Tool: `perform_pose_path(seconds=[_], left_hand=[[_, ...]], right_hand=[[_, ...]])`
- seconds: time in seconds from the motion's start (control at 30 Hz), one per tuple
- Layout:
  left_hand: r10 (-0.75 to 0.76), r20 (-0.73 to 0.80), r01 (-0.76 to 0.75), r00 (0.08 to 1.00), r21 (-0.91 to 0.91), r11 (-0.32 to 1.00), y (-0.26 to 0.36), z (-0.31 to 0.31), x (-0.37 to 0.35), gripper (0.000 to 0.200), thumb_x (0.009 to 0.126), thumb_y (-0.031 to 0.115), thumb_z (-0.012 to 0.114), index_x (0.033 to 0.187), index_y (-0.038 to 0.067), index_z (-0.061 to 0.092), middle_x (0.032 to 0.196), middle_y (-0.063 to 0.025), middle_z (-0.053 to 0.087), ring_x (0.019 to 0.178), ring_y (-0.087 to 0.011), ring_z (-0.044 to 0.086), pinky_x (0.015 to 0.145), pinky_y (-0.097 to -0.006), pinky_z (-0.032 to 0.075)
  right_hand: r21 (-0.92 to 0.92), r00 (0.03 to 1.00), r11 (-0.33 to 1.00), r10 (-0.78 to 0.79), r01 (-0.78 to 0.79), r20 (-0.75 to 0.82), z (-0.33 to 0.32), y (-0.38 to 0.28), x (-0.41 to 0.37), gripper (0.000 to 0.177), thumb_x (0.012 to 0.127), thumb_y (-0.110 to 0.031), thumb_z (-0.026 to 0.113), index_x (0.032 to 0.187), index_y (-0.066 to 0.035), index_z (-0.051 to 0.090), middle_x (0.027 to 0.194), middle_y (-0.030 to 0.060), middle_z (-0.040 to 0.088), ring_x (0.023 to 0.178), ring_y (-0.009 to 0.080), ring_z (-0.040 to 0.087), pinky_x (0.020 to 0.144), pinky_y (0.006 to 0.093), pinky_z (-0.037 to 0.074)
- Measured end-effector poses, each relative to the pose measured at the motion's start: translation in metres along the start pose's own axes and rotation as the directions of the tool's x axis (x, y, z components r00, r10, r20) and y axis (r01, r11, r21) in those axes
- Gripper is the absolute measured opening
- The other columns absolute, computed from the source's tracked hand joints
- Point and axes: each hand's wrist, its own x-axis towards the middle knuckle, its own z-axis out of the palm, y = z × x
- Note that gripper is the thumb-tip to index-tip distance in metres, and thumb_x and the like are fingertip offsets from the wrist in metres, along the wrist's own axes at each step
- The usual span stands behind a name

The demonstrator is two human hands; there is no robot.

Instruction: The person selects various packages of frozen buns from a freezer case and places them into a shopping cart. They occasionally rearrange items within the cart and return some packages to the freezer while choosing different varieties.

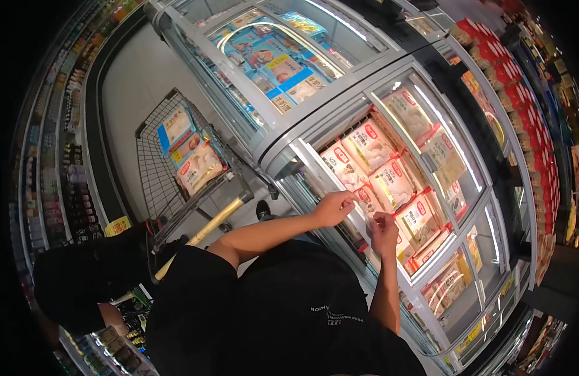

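Observation:
My left hand (pixel 335 208) is over the near edge of an open chest freezer (pixel 282 158), with its fingers curled together. Close by on the right, my right hand (pixel 384 233) also has bent fingers, its tips near the freezer's glass edge. Whatever either hand might hold is too small or hidden to make out. Under and beyond the hands lie white-and-red bags of frozen food, among them one bag (pixel 391 183) and another bag (pixel 418 219) near my right hand. A further bag (pixel 368 145) lies deeper in the freezer.
To the left stands a wire shopping cart (pixel 152 141) with a yellow handle (pixel 205 237); a pink-white bag (pixel 200 168) and a blue-white bag (pixel 174 127) lie in it. Another person in black (pixel 82 282) is beside the handle. Stocked shelves (pixel 54 144) line the far left.

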Motion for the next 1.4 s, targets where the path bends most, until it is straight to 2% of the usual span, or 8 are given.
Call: perform_pose_path(seconds=[0.23,0.4,0.6,0.73,0.93,1.07,1.17,1.4], left_hand=[[0.104,-0.391,-0.031,0.915,0.188,0.982,0.061,-0.140,-0.118,0.020,0.092,0.007,0.067,0.111,0.003,0.068,0.091,-0.0083,0.069,0.078,-0.0151,0.067,0.070,-0.0285,0.053],[0.249,-0.734,0.015,0.631,0.333,0.943,0.072,-0.215,-0.193,0.019,0.091,0.005,0.068,0.110,0.003,0.069,0.092,-0.0086,0.070,0.079,-0.0151,0.067,0.071,-0.0282,0.053],[-0.002,-0.964,0.180,0.265,0.047,0.983,-0.024,-0.328,-0.299,0.037,0.088,0.010,0.071,0.123,0.004,0.062,0.096,-0.0125,0.071,0.085,-0.0214,0.069,0.077,-0.0315,0.054],[-0.218,-0.922,0.613,0.320,0.026,0.790,-0.045,-0.377,-0.332,0.064,0.083,0.024,0.079,0.135,-0.001,0.052,0.107,-0.0155,0.069,0.094,-0.0236,0.067,0.082,-0.0358,0.054],[-0.521,-0.771,0.752,0.367,-0.084,0.653,-0.109,-0.443,-0.315,0.074,0.080,0.031,0.080,0.137,-0.006,0.051,0.125,-0.0233,0.065,0.113,-0.0320,0.065,0.094,-0.0379,0.051],[-0.837,-0.468,0.596,0.283,-0.598,0.536,-0.144,-0.478,-0.296,0.061,0.082,0.031,0.080,0.131,0.001,0.060,0.126,-0.0172,0.065,0.115,-0.0313,0.062,0.093,-0.0494,0.049],[-0.843,-0.441,0.608,0.308,-0.591,0.531,-0.193,-0.494,-0.292,0.057,0.082,0.030,0.080,0.130,0.004,0.062,0.123,-0.0173,0.067,0.115,-0.0329,0.061,0.091,-0.0546,0.048],[-0.709,-0.562,0.414,0.426,-0.576,0.705,-0.210,-0.487,-0.284,0.054,0.084,0.033,0.079,0.124,0.000,0.063,0.116,-0.0123,0.070,0.093,-0.0242,0.067,0.076,-0.0336,0.052]], right_hand=[[0.140,0.888,0.932,-0.360,0.333,0.286,0.083,-0.109,0.048,0.022,0.090,-0.009,0.072,0.107,0.003,0.065,0.094,0.0116,0.071,0.084,0.0161,0.069,0.077,0.0289,0.055],[0.292,0.757,0.892,-0.449,0.345,0.475,0.171,-0.181,0.058,0.022,0.089,-0.009,0.073,0.107,0.003,0.066,0.093,0.0108,0.072,0.082,0.0135,0.068,0.075,0.0278,0.056],[0.354,0.509,0.805,-0.581,0.476,0.635,0.342,-0.271,0.060,0.019,0.088,-0.010,0.073,0.102,0.002,0.066,0.086,0.0116,0.072,0.077,0.0150,0.069,0.071,0.0291,0.056],[0.223,0.441,0.800,-0.512,0.557,0.737,0.442,-0.294,0.062,0.020,0.087,-0.010,0.074,0.100,0.002,0.066,0.085,0.0081,0.070,0.076,0.0130,0.066,0.072,0.0286,0.054],[-0.083,0.400,0.700,-0.302,0.710,0.865,0.560,-0.270,0.074,0.035,0.077,-0.021,0.080,0.101,-0.002,0.064,0.088,0.0134,0.071,0.082,0.0230,0.070,0.075,0.0361,0.054],[-0.236,0.444,0.719,-0.113,0.654,0.889,0.600,-0.234,0.090,0.051,0.073,-0.029,0.084,0.110,0.000,0.066,0.104,0.0205,0.071,0.102,0.0352,0.068,0.088,0.0401,0.053],[-0.232,0.382,0.771,-0.016,0.593,0.924,0.598,-0.239,0.094,0.060,0.071,-0.033,0.086,0.114,0.003,0.066,0.112,0.0233,0.070,0.109,0.0379,0.067,0.093,0.0401,0.053],[-0.377,0.562,0.786,0.046,0.490,0.826,0.643,-0.206,0.114,0.074,0.073,-0.040,0.084,0.124,0.006,0.055,0.116,0.0230,0.066,0.109,0.0341,0.065,0.095,0.0398,0.050]])
